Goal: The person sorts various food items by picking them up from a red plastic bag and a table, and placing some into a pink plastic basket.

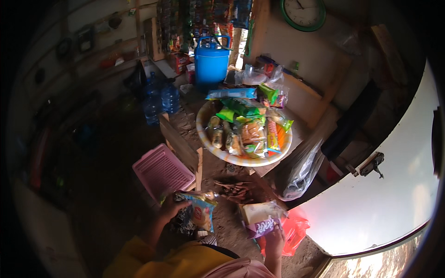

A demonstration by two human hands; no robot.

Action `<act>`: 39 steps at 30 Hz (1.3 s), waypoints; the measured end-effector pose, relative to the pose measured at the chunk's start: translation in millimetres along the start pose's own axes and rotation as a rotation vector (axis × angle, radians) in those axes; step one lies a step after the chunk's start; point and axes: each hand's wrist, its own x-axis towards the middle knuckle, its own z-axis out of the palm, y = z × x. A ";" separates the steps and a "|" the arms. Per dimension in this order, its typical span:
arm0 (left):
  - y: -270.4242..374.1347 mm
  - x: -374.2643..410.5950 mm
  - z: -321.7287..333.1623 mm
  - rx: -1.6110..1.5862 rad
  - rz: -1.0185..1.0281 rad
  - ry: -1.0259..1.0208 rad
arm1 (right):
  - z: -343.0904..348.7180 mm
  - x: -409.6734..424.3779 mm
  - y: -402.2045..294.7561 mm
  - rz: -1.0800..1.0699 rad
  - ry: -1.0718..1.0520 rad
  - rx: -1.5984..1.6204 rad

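My left hand (174, 207) grips several snack packets, among them a light blue packet (203, 214). In my right hand (275, 238) is a clear bag of sliced bread (262, 217) with a purple printed band. Just behind that hand a red plastic bag (295, 232) shows low down. Farther ahead, a large round basin (243, 162) with a striped rim holds many wrapped snacks, such as a clear packet of brown biscuits (253, 133), a green packet (243, 107) and a long light blue packet (231, 93) near the far rim.
A pink plastic basket (163, 173) stands left of the basin, beside a wooden board (180, 144). Behind are a blue drink cooler (212, 66) and large water bottles (152, 100). A white door (382, 208) with a handle is at right. Brown sticks or pods (236, 190) lie below the basin.
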 end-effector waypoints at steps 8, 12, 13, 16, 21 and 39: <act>-5.2 41.3 -88.3 -0.267 0.065 0.118 | 68.9 17.5 36.8 0.031 -0.201 -0.213; 7.6 116.3 -99.9 -0.277 0.100 -0.057 | 104.9 34.4 61.3 -0.010 -0.216 -0.343; 10.5 138.7 -97.5 -0.276 0.096 -0.101 | 116.0 37.3 66.5 -0.028 -0.221 -0.366; 14.0 199.5 -83.4 -0.342 0.015 -0.213 | 138.4 44.1 82.0 -0.050 -0.218 -0.319; 24.5 253.4 -69.0 -0.403 -0.027 -0.361 | 169.6 55.2 79.9 -0.111 -0.106 -0.346; 44.6 277.4 87.2 -0.293 0.084 -0.479 | 158.9 190.3 -29.1 -0.192 -0.031 -0.424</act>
